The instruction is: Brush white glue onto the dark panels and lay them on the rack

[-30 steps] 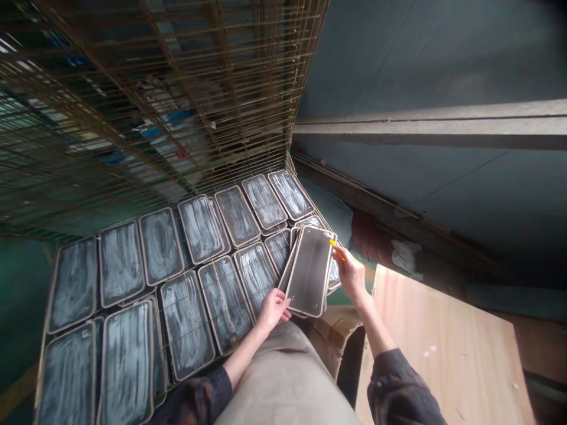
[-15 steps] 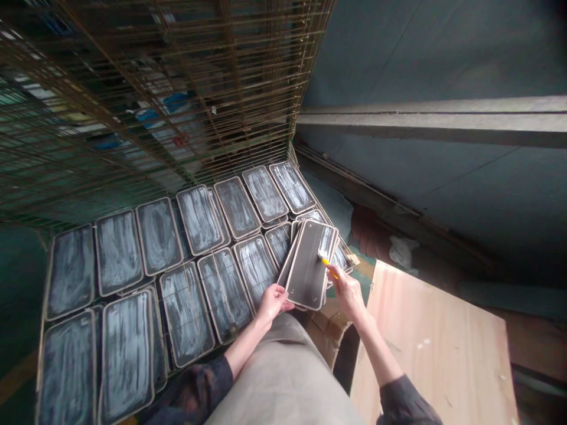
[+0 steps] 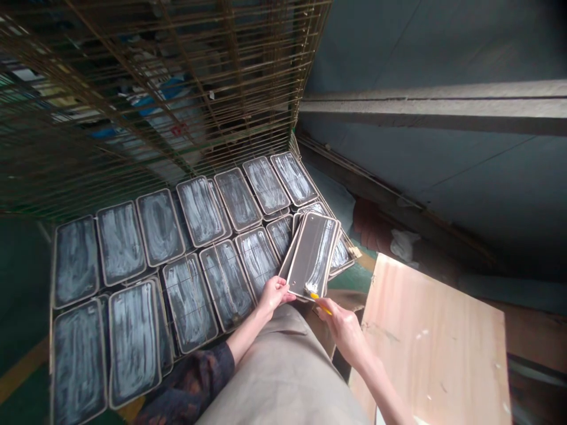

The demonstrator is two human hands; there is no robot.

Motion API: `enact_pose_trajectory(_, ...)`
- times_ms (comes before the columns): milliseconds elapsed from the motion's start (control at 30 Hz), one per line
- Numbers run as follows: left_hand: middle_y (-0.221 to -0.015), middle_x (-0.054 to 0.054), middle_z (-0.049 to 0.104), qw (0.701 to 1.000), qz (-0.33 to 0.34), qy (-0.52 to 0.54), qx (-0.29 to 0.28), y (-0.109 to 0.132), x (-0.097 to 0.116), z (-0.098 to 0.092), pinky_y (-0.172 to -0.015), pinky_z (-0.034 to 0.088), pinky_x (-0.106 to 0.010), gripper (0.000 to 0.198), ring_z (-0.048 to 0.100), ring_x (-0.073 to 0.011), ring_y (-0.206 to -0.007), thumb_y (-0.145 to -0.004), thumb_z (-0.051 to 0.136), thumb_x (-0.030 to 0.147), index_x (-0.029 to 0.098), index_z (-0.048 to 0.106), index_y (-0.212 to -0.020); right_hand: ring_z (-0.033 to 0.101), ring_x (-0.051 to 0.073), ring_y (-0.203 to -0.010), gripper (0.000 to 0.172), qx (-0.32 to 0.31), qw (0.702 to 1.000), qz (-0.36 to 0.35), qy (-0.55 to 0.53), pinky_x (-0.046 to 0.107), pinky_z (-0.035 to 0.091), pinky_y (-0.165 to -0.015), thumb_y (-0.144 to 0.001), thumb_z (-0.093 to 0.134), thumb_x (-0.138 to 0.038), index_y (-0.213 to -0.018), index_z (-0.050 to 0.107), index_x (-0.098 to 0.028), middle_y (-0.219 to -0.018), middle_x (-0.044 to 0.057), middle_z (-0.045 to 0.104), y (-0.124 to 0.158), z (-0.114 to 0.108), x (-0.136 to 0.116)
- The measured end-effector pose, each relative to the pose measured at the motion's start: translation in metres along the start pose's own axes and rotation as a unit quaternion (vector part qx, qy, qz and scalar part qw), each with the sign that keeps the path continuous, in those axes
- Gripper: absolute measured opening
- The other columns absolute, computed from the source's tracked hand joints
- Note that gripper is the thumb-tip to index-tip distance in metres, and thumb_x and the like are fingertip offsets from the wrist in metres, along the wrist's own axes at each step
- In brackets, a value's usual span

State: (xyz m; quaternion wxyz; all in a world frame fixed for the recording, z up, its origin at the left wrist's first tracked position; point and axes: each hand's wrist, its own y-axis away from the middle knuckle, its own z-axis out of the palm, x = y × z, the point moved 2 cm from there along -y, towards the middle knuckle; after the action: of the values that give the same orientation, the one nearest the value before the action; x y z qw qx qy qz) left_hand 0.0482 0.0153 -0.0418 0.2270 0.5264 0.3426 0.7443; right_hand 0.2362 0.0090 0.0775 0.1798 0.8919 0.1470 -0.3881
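My left hand (image 3: pixel 275 293) is closed on the lower left corner of a small stack of dark rectangular panels with pale rims. Its top panel (image 3: pixel 305 251) is bare on the left and bears a white smeared stripe down its right side. Between the fingers of my right hand (image 3: pixel 345 327) is a brush (image 3: pixel 319 303) with a yellow handle. Its white-coated tip touches the panel near the lower edge. Similar panels (image 3: pixel 135 342), streaked with white, lie in two rows on a wire rack to the left, some overlapping others below.
Upright wire grids (image 3: pixel 248 77) of the rack rise behind the rows. A pale wooden board (image 3: pixel 438 342) lies at my right, beside a cardboard box (image 3: pixel 325 327). A blue-grey wall (image 3: pixel 443 47) with a ledge stands at the far right. Crumpled plastic (image 3: pixel 404 243) lies near its foot.
My right hand has drawn the brush down the panel toward me, and the white stripe now runs nearly its full length. My left hand still grips the stack. The view has shifted slightly.
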Motion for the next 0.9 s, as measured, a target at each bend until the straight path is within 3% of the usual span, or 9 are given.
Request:
enact_pose_trajectory(300,-0.059,0.001,0.061,1.0,0.005,-0.001,-0.013,-0.001,0.003,-0.001,-0.054,0.055,-0.026,0.027,0.067,-0.0162,-0.052,-0.074,0.07,0.027,0.015,0.045,-0.078,0.066,0.014,-0.065,0.027,-0.01,0.989,0.052,-0.135,0.027,0.054,-0.067,-0.095,0.037,-0.038,-0.107,0.055,-0.022,-0.072,0.0,0.066,-0.027,-0.002,0.0)
enact_pose_trajectory(467,-0.057,0.0,0.061,1.0,0.004,-0.016,-0.008,-0.002,0.003,-0.002,-0.048,0.052,-0.022,0.023,0.065,-0.0147,-0.049,-0.076,0.066,0.024,0.015,0.045,-0.078,0.065,0.016,-0.056,0.034,-0.021,0.971,0.084,-0.222,0.026,0.054,-0.054,-0.091,0.041,-0.05,-0.1,0.056,-0.02,-0.066,0.001,0.066,-0.05,0.003,0.01)
enact_pose_trajectory(633,-0.053,0.002,0.058,1.0,0.008,-0.029,-0.004,-0.006,0.003,-0.004,-0.047,0.051,-0.023,0.021,0.064,-0.0156,-0.048,-0.074,0.066,0.022,0.015,0.046,-0.077,0.066,0.019,-0.056,0.041,0.037,0.968,0.095,-0.231,0.029,0.055,-0.053,-0.087,0.044,-0.057,-0.098,0.056,-0.019,-0.067,0.003,0.066,-0.079,-0.003,0.033)
enact_pose_trajectory(900,-0.051,0.004,0.056,0.999,0.017,-0.05,0.002,-0.009,0.003,-0.002,-0.044,0.051,-0.023,0.02,0.063,-0.0153,-0.044,-0.075,0.064,0.021,0.016,0.045,-0.077,0.067,0.017,-0.069,0.03,0.18,0.972,-0.007,-0.148,0.032,0.055,-0.067,-0.093,0.041,-0.041,-0.107,0.055,-0.019,-0.076,0.004,0.068,-0.13,-0.019,0.054)
